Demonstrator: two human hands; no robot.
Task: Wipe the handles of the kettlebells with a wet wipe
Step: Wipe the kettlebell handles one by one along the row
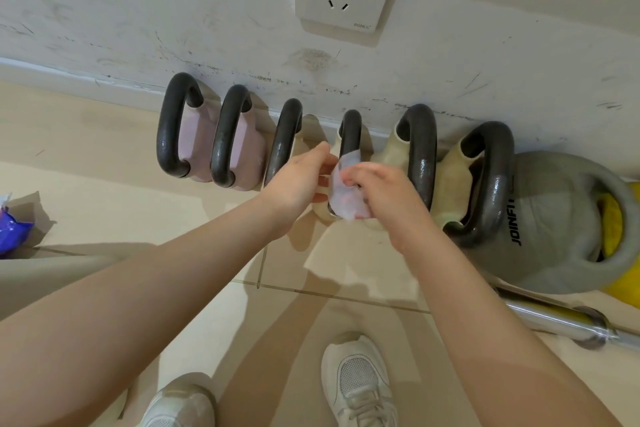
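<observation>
**Dark metal handle, fourth in the row: wipe wrapped at its near end**

Dark metal handle [350, 130] runs away from the person toward the wall [207, 28], its long axis roughly in line with the forearms. The wet wipe [341, 196] sits on the near end of that handle. The right hand [384, 191] pinches the wipe with curled fingers [349, 180]; the left hand [298, 180] steadies it from the left side, fingertips touching. Uncovered handle lies beyond both hands, so the stroke probably travels wallward. Both hands are equally near.
</observation>
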